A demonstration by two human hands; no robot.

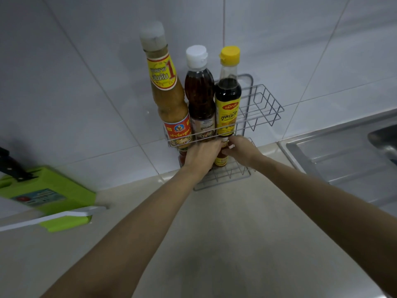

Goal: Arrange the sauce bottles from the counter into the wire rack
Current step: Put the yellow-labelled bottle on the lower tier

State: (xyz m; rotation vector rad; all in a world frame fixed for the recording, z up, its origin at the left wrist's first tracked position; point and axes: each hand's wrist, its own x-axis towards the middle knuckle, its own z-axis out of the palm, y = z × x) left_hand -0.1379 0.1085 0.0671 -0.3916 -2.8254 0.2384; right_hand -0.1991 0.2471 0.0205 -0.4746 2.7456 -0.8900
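Observation:
A two-tier wire rack (261, 104) stands against the tiled wall. Its upper tier holds three bottles side by side: a tall yellow-sauce bottle (166, 91) with a clear cap, a dark chili-sauce bottle (200, 97) with a white cap, and a dark soy bottle (228, 97) with a yellow cap. On the lower tier, my left hand (200, 157) and my right hand (240, 150) both reach in around a small bottle with a yellow label (221, 158). A red-topped bottle (183, 156) peeks out left of my left hand. My fingers are mostly hidden.
A green knife block (46, 191) with a black-handled knife (10, 164) sits at the left beside a white board edge (53, 218). A steel sink and drainboard (343, 155) lie at the right. Beige counter (225, 244) stretches below my arms.

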